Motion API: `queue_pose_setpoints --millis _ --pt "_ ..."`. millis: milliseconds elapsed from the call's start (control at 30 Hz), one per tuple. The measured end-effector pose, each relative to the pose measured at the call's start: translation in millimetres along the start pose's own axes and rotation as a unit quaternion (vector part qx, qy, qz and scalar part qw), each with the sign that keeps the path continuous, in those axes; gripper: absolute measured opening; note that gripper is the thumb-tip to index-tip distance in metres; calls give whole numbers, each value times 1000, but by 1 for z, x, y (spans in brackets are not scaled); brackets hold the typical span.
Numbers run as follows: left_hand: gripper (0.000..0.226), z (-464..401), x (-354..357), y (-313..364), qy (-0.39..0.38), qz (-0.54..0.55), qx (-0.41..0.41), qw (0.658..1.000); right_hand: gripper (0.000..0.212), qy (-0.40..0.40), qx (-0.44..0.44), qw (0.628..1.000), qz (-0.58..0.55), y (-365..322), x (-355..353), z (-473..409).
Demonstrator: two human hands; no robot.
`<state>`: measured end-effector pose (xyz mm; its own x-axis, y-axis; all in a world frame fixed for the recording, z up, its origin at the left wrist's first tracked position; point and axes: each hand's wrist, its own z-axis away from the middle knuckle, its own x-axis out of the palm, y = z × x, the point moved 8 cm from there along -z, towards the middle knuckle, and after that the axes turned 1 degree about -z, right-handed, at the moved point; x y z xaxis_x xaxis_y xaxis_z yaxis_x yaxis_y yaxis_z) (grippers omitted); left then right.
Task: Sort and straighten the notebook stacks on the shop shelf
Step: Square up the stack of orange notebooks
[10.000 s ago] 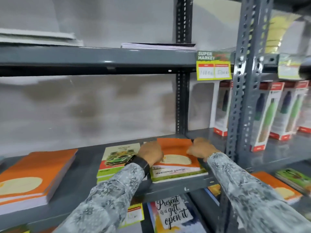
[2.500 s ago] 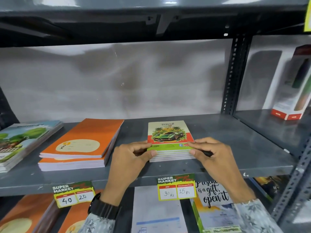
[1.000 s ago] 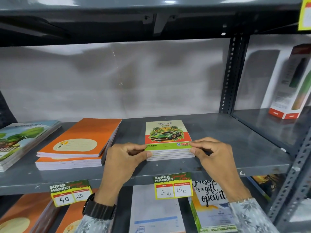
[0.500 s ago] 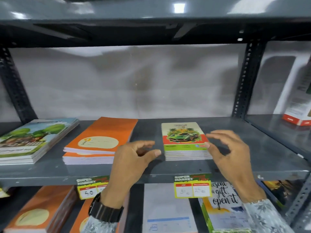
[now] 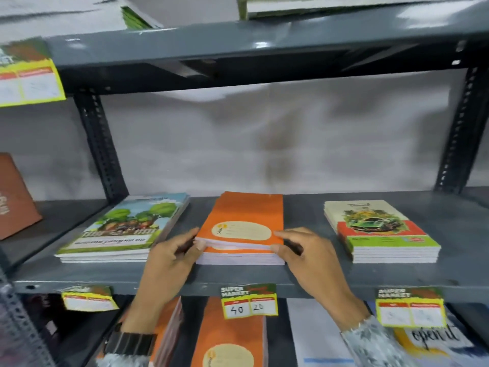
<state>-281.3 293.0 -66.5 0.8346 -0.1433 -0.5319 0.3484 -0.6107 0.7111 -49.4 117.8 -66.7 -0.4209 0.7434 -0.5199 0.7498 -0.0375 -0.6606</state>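
Observation:
Three notebook stacks lie on the grey middle shelf (image 5: 304, 276). The orange stack (image 5: 246, 215) sits in the middle, with a tree-cover stack (image 5: 124, 229) to its left and a green-car stack (image 5: 378, 229) to its right. My left hand (image 5: 172, 258) pinches the orange stack's front left corner. My right hand (image 5: 309, 255) grips its front right corner, thumb on the page edges. The top orange notebook is slightly raised off the one below at the front.
Price tags hang on the shelf's front edge, one reading 40 and 20 (image 5: 248, 303). Perforated uprights (image 5: 100, 144) stand at both ends. More orange notebooks (image 5: 227, 337) and other books lie on the shelf below. A brown book (image 5: 16, 197) leans at far left.
Both hands let go of the green-car stack and moved left onto the orange stack. The view shifted left, so the car stack now sits at the right.

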Motion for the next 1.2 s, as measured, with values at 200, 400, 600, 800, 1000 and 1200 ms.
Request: queue_pose_setpoints --millis 200,400,600,800,1000,1200 --pt "34 -2 -4 -16 20 77 -1 997 29 16 -8 999 28 -2 5 3" --pt "36 -5 -5 -24 45 70 -22 996 33 36 -22 998 46 -6 5 7" --pt "29 -7 -6 -28 59 87 -39 994 21 85 -32 995 42 -8 -3 12" --pt "26 -7 -6 -29 63 86 -62 992 21 87 -22 995 31 -5 -1 13" --pt "24 -8 -4 -30 67 96 -79 990 21 77 -16 997 20 -4 1 11" --pt "18 -6 -4 -30 58 122 -76 988 19 87 -25 996 14 -4 -1 11"
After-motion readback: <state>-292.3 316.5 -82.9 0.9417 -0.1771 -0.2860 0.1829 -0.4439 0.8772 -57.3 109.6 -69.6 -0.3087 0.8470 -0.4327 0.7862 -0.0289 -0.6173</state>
